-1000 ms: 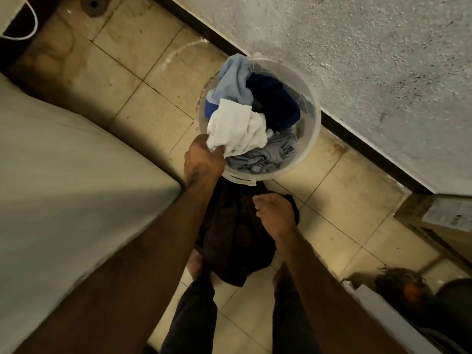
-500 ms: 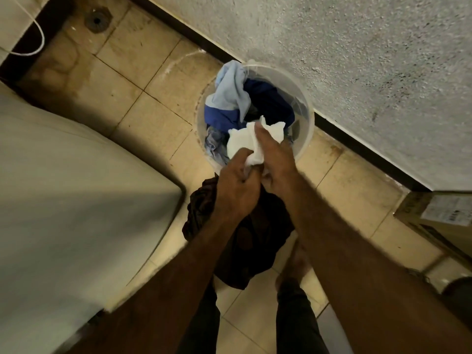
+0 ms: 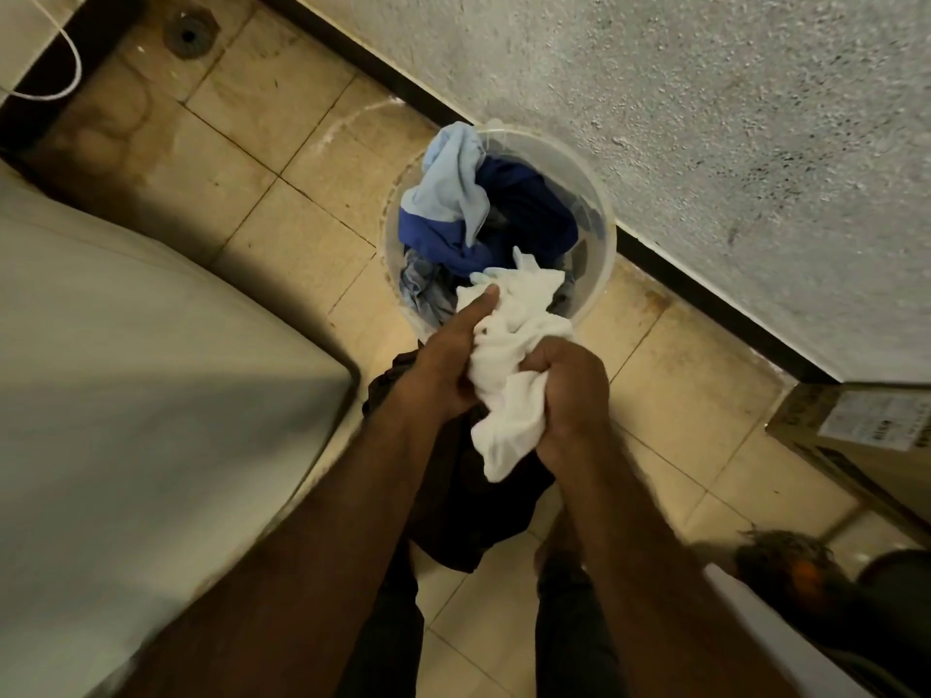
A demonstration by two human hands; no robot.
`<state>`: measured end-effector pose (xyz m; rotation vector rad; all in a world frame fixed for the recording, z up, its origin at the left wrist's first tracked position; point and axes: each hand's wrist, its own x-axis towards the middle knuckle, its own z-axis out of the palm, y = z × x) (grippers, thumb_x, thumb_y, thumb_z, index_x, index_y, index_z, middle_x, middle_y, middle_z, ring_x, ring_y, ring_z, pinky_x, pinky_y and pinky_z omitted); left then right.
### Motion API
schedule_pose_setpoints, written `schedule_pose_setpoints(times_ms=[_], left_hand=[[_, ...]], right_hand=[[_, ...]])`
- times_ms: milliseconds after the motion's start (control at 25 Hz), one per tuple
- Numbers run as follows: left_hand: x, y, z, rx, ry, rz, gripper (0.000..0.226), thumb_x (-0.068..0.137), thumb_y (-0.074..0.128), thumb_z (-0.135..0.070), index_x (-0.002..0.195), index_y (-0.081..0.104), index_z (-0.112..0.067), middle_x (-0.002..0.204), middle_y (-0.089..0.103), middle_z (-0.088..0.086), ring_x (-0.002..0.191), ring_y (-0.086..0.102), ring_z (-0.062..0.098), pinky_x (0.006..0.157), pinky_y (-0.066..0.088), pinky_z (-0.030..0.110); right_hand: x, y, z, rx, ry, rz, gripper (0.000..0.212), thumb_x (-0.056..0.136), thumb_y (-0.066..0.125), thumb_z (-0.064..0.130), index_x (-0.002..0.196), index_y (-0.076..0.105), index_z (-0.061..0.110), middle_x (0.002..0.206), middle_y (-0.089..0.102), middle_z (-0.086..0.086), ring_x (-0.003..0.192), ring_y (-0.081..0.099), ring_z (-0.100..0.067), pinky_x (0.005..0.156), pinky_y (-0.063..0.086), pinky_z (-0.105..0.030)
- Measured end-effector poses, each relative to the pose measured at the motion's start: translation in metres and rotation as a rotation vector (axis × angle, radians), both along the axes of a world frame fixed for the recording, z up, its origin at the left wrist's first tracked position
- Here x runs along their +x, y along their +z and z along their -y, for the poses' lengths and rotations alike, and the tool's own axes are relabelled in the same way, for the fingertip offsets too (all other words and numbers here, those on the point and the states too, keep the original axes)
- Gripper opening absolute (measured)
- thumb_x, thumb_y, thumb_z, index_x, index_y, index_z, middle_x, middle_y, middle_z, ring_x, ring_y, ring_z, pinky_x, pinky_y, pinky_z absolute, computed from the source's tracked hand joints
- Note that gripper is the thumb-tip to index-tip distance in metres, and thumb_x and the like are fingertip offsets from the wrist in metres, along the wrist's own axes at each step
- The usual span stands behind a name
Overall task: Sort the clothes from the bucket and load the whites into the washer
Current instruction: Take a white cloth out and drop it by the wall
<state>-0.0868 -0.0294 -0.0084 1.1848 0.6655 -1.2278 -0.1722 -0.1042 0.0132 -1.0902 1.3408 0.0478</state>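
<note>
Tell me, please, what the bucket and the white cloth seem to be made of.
The bucket looks like translucent, glossy plastic: clothes show through its wall. The white cloth looks like soft matte fabric, perhaps cotton: it crumples into fine folds.

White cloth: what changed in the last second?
The right hand joined the left hand on the white cloth; both now grip it bunched, lifted off the pile toward the person. Unchanged: light blue garment and dark blue garment in the bucket, dark garment on the floor.
</note>
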Motion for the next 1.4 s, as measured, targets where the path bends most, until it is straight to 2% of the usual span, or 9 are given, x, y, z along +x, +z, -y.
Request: schedule_pose_setpoints(times_ms=[80, 160, 360, 480, 600, 720, 840, 1080, 1400], left_hand=[[0.007, -0.003, 0.008, 0.115, -0.122, 0.095, 0.031, 0.089, 0.068, -0.039, 0.106, 0.068, -0.013, 0.087, 0.079, 0.007, 0.074, 0.075, 0.021, 0.068, 0.063, 0.034], [0.012, -0.004, 0.018, 0.247, -0.158, 0.191, 0.029, 0.092, 0.063, -0.023, 0.112, 0.068, -0.003, 0.103, 0.076, 0.016, 0.083, 0.070, 0.026, 0.079, 0.060, 0.040], [0.012, 0.003, 0.023, 0.333, -0.066, 0.343, 0.025, 0.091, 0.051, -0.018, 0.068, 0.056, -0.009, 0.086, 0.060, 0.012, 0.080, 0.056, 0.024, 0.069, 0.045, 0.033], [0.011, 0.016, 0.011, 0.170, -0.073, 0.213, 0.035, 0.092, 0.043, -0.024, 0.074, 0.068, -0.007, 0.075, 0.075, 0.007, 0.063, 0.071, 0.022, 0.067, 0.053, 0.027], [0.017, 0.022, 0.012, 0.206, -0.069, 0.254, 0.036, 0.098, 0.042, -0.022, 0.070, 0.059, -0.008, 0.062, 0.066, 0.004, 0.057, 0.065, 0.015, 0.065, 0.052, 0.024], [0.014, 0.022, 0.019, 0.197, -0.069, 0.402, 0.028, 0.102, 0.040, -0.024, 0.084, 0.056, -0.012, 0.087, 0.063, 0.009, 0.081, 0.060, 0.020, 0.087, 0.049, 0.042], [-0.003, 0.017, 0.014, 0.046, -0.029, 0.294, 0.024, 0.100, 0.043, -0.031, 0.093, 0.061, -0.017, 0.086, 0.071, 0.003, 0.078, 0.067, 0.019, 0.079, 0.055, 0.038], [-0.051, 0.002, 0.057, 0.040, -0.228, 0.135, 0.048, 0.104, 0.045, -0.042, 0.130, 0.061, -0.004, 0.129, 0.064, 0.016, 0.122, 0.059, 0.030, 0.110, 0.045, 0.046], [-0.053, -0.025, 0.037, 0.219, -0.382, 0.106, 0.033, 0.096, 0.059, -0.046, 0.115, 0.066, -0.020, 0.104, 0.072, -0.003, 0.104, 0.067, 0.018, 0.083, 0.056, 0.035]], right_hand=[[-0.011, 0.008, -0.006, 0.187, -0.039, 0.119, 0.015, 0.087, 0.057, 0.008, 0.074, 0.063, 0.012, 0.079, 0.066, -0.007, 0.076, 0.063, -0.020, 0.078, 0.054, -0.023], [-0.017, 0.009, 0.000, 0.252, -0.170, 0.172, 0.009, 0.089, 0.060, 0.020, 0.086, 0.067, 0.016, 0.086, 0.069, -0.006, 0.080, 0.067, -0.022, 0.083, 0.056, -0.041], [0.004, -0.002, 0.030, -0.115, -0.175, 0.160, 0.034, 0.093, 0.071, 0.026, 0.122, 0.066, 0.010, 0.120, 0.070, -0.004, 0.097, 0.068, -0.003, 0.075, 0.055, -0.010], [0.017, -0.006, 0.030, -0.070, -0.092, 0.360, 0.042, 0.093, 0.069, 0.009, 0.133, 0.057, 0.004, 0.129, 0.067, -0.016, 0.116, 0.067, -0.026, 0.102, 0.054, -0.036], [0.018, -0.007, 0.024, 0.121, -0.018, 0.410, 0.033, 0.096, 0.063, 0.007, 0.129, 0.064, 0.000, 0.125, 0.071, -0.017, 0.114, 0.070, -0.027, 0.096, 0.057, -0.032], [0.014, -0.006, 0.014, 0.044, -0.102, 0.305, 0.025, 0.094, 0.066, 0.011, 0.116, 0.073, 0.002, 0.112, 0.077, -0.012, 0.099, 0.075, -0.018, 0.076, 0.058, -0.017], [0.005, -0.006, 0.008, 0.029, -0.150, 0.278, 0.018, 0.093, 0.066, 0.016, 0.107, 0.076, 0.007, 0.100, 0.080, -0.002, 0.087, 0.075, -0.007, 0.070, 0.055, -0.013], [-0.054, -0.027, 0.063, 0.208, -0.532, 0.186, 0.041, 0.098, 0.058, 0.031, 0.128, 0.066, 0.005, 0.126, 0.068, -0.018, 0.117, 0.066, -0.033, 0.107, 0.049, -0.044], [-0.091, -0.054, 0.162, 0.151, -0.733, 0.042, 0.057, 0.102, 0.037, 0.060, 0.142, 0.055, 0.023, 0.139, 0.062, -0.008, 0.123, 0.062, -0.030, 0.103, 0.052, -0.044]])
